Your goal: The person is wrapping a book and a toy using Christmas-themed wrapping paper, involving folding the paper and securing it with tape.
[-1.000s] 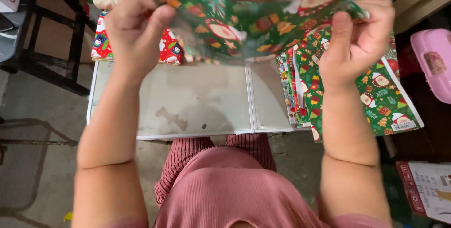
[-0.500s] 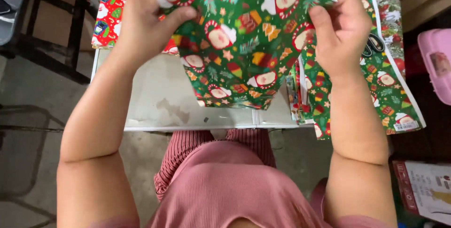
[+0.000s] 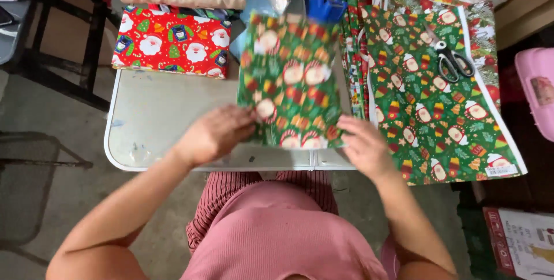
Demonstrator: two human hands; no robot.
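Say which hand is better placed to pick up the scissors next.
Right, probably. The scissors lie on the flat sheets at the table's right side, the same side as the right hand. The left hand would have to cross over the green sheet both hands touch.

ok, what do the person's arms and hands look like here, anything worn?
Both arms are bare from the shoulder down: no sleeves reach them. The left hand and right hand wear no gloves; no rings, watch or bands are visible. The top is pink ribbed knit, over striped reddish trousers.
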